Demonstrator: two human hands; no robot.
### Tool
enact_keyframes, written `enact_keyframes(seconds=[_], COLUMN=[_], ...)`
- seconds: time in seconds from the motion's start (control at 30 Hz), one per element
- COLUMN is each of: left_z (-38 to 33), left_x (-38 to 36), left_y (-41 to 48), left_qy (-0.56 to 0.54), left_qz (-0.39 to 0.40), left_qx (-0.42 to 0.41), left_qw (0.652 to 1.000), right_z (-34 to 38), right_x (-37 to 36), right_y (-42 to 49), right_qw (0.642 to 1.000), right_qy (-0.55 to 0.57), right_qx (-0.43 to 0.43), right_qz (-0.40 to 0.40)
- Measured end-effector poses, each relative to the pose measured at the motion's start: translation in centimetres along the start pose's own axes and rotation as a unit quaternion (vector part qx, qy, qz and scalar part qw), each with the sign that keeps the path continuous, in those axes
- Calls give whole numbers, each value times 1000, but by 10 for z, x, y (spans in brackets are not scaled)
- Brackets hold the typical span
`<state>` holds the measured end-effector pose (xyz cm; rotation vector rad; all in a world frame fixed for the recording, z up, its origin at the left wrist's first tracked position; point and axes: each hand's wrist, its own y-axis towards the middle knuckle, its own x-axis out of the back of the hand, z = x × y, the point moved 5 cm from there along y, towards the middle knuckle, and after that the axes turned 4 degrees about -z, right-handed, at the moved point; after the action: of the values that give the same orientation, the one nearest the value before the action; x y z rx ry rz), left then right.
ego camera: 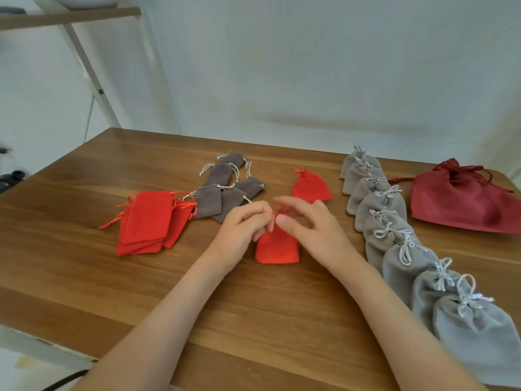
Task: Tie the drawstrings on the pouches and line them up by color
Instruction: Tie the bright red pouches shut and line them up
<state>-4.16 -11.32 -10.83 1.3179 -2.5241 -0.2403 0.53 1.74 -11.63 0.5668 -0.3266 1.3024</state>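
Centrally, bright red pouch [277,249], neck cinched; fingers of left hand [242,230] and right hand [313,225] pinch its drawstrings [277,213]

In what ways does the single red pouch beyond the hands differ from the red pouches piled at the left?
The single red pouch has its mouth gathered and knotted; the piled red pouches are flat, with strings loose. The single red pouch lies alone; the piled red pouches overlap one another. Both are bright red and rest on the table.
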Motion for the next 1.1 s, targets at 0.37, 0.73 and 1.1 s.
enact_keyframes(seconds=[0.37, 0.73, 1.1], left_z=[-4, 12, 11], left_x=[1, -4, -8], left_y=[0, -2, -3], left_qy=[207, -45, -57], left_qz=[-105, -165, -142], left_qx=[-87, 72, 119], left_qw=[969, 983, 981], right_z=[8, 7, 9], right_x=[-10, -9, -6], right_y=[-2, -1, -1], right_qw=[995, 978, 969], right_qy=[-20, 207, 246], right_qx=[29, -5, -16], right_qz=[93, 21, -33])
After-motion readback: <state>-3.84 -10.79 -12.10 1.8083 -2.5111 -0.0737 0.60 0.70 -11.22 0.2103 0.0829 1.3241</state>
